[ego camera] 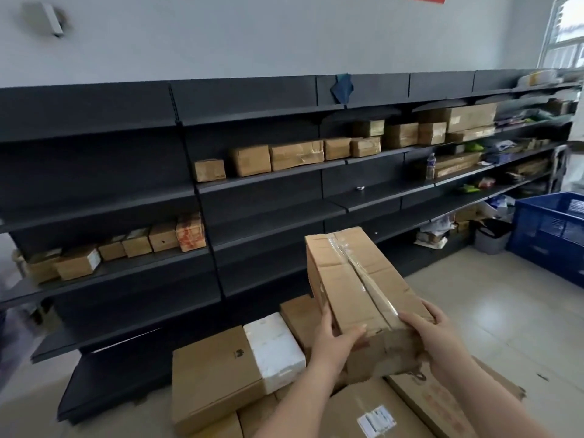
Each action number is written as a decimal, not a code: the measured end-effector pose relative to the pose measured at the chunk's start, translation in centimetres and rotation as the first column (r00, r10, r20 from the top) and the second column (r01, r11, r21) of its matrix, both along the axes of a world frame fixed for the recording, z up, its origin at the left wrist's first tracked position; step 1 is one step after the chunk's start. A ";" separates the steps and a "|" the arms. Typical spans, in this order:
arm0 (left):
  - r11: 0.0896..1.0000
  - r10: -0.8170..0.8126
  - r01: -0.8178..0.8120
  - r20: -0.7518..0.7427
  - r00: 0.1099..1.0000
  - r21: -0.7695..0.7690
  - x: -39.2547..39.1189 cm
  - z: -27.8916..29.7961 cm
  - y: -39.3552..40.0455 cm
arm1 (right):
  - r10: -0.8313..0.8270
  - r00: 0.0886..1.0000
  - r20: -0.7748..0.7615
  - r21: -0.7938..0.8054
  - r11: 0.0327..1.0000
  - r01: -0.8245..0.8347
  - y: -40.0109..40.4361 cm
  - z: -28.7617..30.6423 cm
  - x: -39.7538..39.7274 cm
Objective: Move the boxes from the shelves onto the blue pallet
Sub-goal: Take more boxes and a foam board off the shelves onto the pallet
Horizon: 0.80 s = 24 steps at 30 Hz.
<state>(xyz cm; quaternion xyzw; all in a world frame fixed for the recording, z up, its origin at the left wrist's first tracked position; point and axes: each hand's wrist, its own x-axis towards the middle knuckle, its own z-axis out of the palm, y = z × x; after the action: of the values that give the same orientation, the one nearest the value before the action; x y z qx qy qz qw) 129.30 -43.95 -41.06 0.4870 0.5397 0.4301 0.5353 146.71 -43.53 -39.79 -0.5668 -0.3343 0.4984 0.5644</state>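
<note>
Both hands hold one long cardboard box [363, 286], sealed down its top with clear tape, in the air above a heap of boxes on the floor. The left hand [336, 338] grips the near left corner, thumb laid across the top and fingers wrapped round the side. The right hand [434, 335] clamps the near right corner, fingers curled over the top edge.

Below the held box, the heap shows at least six pieces: a flat brown carton [211, 374] at the left, a white foam box [275, 352] beside it, a brown box [300, 314] behind that, and three more cartons at the bottom edge, one bearing a white label [376, 420]. What the heap rests on is hidden.

The dark shelving [268, 216] runs along the wall. On its left bay, one shelf carries about seven small boxes in a row (the leftmost are blurred, so the count is rough), ending with a red-printed box [189, 232]. The middle bay's upper shelf holds five brown boxes [297, 154] in a row. Further right, roughly six more boxes [471, 116] sit stacked on the next shelf. One plastic bottle [430, 165] stands upright a shelf lower. A blue crate [553, 235] sits on the floor at the far right.
</note>
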 end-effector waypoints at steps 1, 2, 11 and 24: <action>1.000 -0.009 0.009 -0.002 1.000 -0.005 1.1 -0.4 0.4 | -0.005 1.000 0.002 -0.002 1.000 0.005 0.3 -0.4 1.2; 1.000 -0.017 0.017 0.002 1.000 -0.010 2.3 -0.7 0.8 | -0.011 1.000 0.006 -0.004 1.000 0.011 0.6 -0.8 2.3; 0.994 -0.049 0.058 0.102 0.994 -0.088 12.4 -4.3 9.7 | -0.019 0.995 0.098 -0.044 0.999 0.024 9.3 -3.5 12.1; 0.967 0.102 -0.061 0.158 0.982 -0.248 19.9 -7.4 28.0 | 0.131 0.980 0.148 -0.134 0.985 -0.111 29.3 -5.8 19.7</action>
<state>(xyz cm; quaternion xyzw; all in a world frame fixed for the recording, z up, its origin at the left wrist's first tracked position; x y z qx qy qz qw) 149.15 -15.95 -48.42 0.3570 0.5603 0.4227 0.6163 166.39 -14.28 -45.58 -0.6169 -0.3796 0.5059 0.4684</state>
